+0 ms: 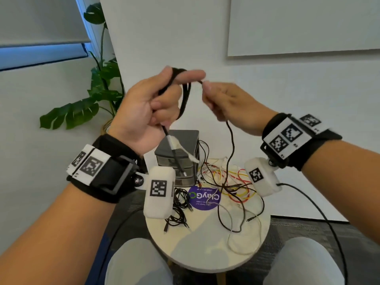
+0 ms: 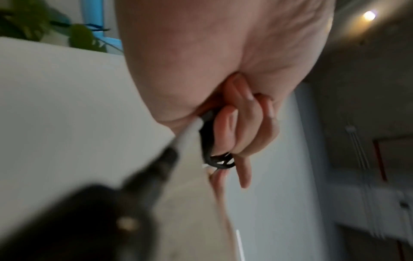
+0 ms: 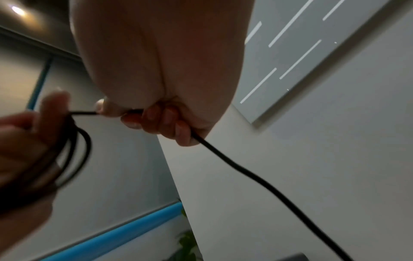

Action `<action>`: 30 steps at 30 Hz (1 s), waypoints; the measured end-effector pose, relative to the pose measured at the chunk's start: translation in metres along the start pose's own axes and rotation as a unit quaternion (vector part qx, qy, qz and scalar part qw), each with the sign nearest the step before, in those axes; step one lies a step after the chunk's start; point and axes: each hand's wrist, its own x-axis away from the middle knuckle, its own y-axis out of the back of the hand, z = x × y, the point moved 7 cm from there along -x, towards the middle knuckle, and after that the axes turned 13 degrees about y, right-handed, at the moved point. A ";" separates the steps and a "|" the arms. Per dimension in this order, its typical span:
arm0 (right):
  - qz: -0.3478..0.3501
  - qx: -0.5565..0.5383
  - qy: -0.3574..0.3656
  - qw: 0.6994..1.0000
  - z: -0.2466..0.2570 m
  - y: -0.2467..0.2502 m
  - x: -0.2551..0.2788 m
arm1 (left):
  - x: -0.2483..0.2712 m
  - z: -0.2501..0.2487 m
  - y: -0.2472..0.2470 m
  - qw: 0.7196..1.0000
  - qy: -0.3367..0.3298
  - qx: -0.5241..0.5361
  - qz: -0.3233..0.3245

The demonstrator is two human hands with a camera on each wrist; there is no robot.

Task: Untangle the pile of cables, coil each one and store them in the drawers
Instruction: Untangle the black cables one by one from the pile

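Coiling is the step in hand — one black cable (image 1: 231, 140) is being wound while the rest waits. The left hand (image 1: 144, 103), raised well above the small drawer unit (image 1: 178, 155), has its lower fingers curled over several black loops, with the forefinger and thumb stuck out as a frame the loops hang round. The right hand (image 1: 228, 101), just beside it and at the same height, pinches the cable between thumb and fingertips and has the remaining fingers folded round it; a short taut run joins the two hands. From the right hand the cable drops down to the tangled pile (image 1: 228, 182) of red, yellow, white and black leads lying on the round table (image 1: 205, 254) to the right of the drawer unit. A second black bundle (image 1: 178, 208) lies in front of the unit, loosely gathered.

I'd judge the job far from finished — the drawers look shut and most leads are still knotted together. The next move calls for another turn laid over the left forefinger, drawing slack gently so the tail slips free of the pile instead of dragging it.
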 end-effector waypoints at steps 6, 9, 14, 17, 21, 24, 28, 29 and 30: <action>0.177 0.069 -0.014 0.982 0.003 -0.051 0.012 | -0.007 -0.003 0.014 0.982 -0.083 -0.026 -0.166; 0.201 0.115 0.014 0.973 0.026 -0.039 0.000 | -0.011 -0.001 0.019 0.966 -0.079 -0.143 -0.202; 0.175 0.212 0.057 0.960 0.057 0.007 -0.012 | -0.010 0.003 0.014 0.954 -0.023 -0.249 -0.164; 0.134 0.220 0.070 0.964 0.058 0.024 -0.016 | -0.013 0.009 0.002 0.962 0.005 -0.260 -0.087; 0.073 0.154 0.045 0.984 0.028 0.022 -0.005 | -0.010 0.016 0.001 0.988 0.053 -0.142 -0.012; 0.035 0.058 0.004 0.998 0.006 0.009 0.013 | -0.002 0.022 -0.003 0.996 0.060 -0.063 0.029; 0.044 -0.036 -0.052 0.997 -0.008 -0.026 0.027 | -0.008 0.018 -0.006 0.999 -0.007 0.040 -0.007; 0.059 -0.049 -0.058 0.995 -0.007 -0.033 0.029 | -0.010 0.015 -0.004 0.998 -0.029 0.049 -0.040; 0.075 -0.058 -0.061 0.994 -0.006 -0.039 0.030 | -0.011 0.014 -0.002 0.995 -0.048 0.050 -0.073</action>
